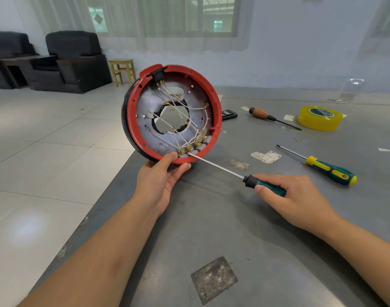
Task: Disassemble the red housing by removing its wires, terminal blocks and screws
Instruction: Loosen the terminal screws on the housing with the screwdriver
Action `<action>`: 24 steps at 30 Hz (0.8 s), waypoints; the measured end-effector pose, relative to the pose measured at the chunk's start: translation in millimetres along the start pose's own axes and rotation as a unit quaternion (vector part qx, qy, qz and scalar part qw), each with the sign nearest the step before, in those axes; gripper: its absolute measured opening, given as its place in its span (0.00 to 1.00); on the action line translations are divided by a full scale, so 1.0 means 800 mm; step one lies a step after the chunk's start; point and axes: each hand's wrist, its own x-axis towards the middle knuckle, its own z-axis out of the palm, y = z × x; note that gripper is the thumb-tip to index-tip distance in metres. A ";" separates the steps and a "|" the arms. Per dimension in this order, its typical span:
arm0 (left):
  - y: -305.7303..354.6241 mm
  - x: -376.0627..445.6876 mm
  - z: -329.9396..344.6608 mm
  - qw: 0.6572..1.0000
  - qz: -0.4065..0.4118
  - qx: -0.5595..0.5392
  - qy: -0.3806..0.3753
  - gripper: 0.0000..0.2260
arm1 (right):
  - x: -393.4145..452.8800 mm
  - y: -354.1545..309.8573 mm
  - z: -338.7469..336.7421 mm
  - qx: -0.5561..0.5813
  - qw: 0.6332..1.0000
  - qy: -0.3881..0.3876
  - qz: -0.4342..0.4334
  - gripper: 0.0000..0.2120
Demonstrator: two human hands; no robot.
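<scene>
the left hand (159, 180) grips the red housing (174, 111) tilted upright at the table (267, 240) edge (open side toward the viewer) so the right hand's (293, 200) clasped screwdriver (231, 171) reaches the terminal blocks (193, 148).

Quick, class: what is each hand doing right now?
Left hand: grips the red housing by its lower rim.
Right hand: grips a screwdriver.

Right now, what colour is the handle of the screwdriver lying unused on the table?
Yellow and dark green, seen in the head view: the spare screwdriver.
</scene>
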 end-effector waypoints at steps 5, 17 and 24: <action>0.001 0.000 0.000 1.000 -0.005 0.002 0.006 0.17 | 0.000 0.003 0.000 0.012 1.000 -0.003 0.014 0.13; 0.002 0.001 0.000 1.000 -0.017 -0.008 0.011 0.16 | -0.002 0.003 0.007 -0.005 1.000 -0.023 0.008 0.11; 0.001 0.002 -0.001 0.999 -0.011 -0.032 0.010 0.15 | -0.003 -0.003 0.016 -0.013 0.999 -0.031 -0.003 0.11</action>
